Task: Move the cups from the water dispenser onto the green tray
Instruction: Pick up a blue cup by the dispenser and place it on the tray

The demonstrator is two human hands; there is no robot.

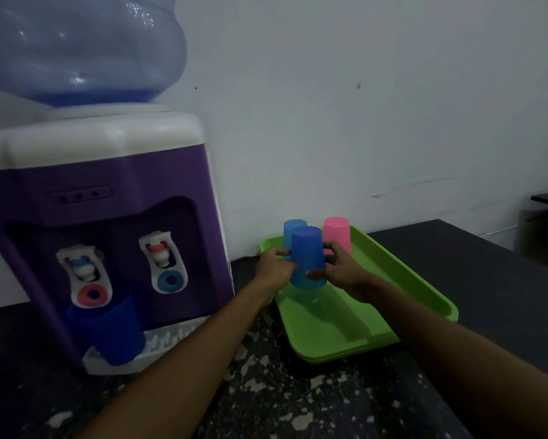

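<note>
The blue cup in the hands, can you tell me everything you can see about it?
The blue cup is plain, smooth and looks like plastic. It is upside down, its closed narrow end on top and its wide mouth pointing down. It is upright, not tipped. The left hand and the right hand grip it from either side, low on its wall. It is over the far part of the green tray; whether its mouth touches the floor is unclear. A lighter blue cup and a pink cup stand close behind.
</note>
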